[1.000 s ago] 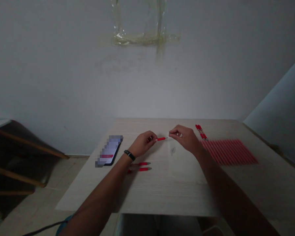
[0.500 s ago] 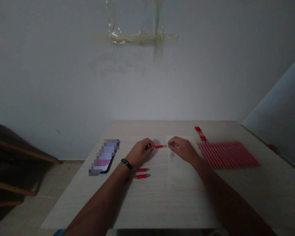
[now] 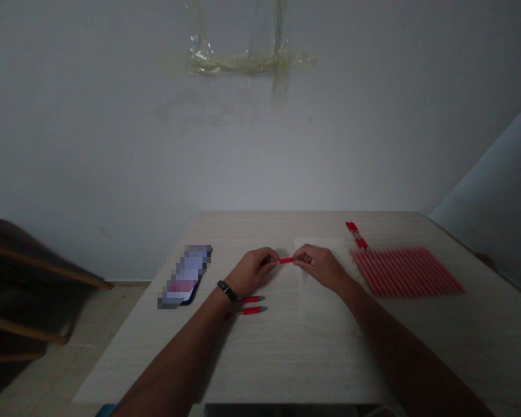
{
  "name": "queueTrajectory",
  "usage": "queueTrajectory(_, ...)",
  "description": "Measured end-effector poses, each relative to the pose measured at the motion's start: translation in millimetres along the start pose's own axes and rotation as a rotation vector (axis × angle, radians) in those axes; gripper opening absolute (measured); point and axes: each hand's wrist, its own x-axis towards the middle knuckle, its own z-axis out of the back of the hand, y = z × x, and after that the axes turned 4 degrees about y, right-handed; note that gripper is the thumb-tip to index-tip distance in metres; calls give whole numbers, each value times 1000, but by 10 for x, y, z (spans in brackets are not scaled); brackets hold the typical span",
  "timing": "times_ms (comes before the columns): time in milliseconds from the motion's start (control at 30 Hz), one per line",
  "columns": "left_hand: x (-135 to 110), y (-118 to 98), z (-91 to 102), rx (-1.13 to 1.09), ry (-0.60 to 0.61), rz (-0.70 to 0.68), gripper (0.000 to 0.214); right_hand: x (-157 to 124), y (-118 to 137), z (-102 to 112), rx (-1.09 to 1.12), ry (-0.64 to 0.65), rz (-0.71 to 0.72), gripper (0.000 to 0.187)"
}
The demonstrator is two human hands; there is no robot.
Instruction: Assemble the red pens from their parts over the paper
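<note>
A red pen (image 3: 286,260) lies level between my hands, just above the table. My left hand (image 3: 256,270) pinches its left end, and the fingers hide that part. At the other end the fingertips of my right hand (image 3: 319,265) are closed around the pen's tip, which I cannot see. Below my left wrist, two red pens with grey tips, an upper pen (image 3: 254,299) and a lower pen (image 3: 255,311), rest on the table, partly covered by the forearm. Beneath my right hand is a thin, pale sheet (image 3: 319,307).
On the right, a row of several red sticks or refills (image 3: 408,272) lies side by side. Red pens (image 3: 357,236) lie behind it. A phone (image 3: 186,275) with a blurred screen is at the left of the table (image 3: 260,359). Wooden furniture (image 3: 21,289) stands at far left.
My right hand has closed on the tip end of the pen, where a gap with a small tip piece showed before. My left hand has moved slightly right with the pen.
</note>
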Motion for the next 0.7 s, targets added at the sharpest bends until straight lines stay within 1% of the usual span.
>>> queueTrajectory(233, -7, 18, -6, -13, -4, -21, 17, 0, -33, -85, 57, -27, -55, 7)
queueTrajectory(467, -25, -12, 0, -7, -23, -37, 19, -3, 45, -88, 25, -31, -66, 11)
queueTrajectory(600, -42, -25, 3, 44, -61, -48, 22, -9, 71, -109, -8, -17, -79, 22)
queueTrajectory(700, -51, -33, 9, 69, -81, -50, 22, -9, 75, -129, -45, 11, -47, 31)
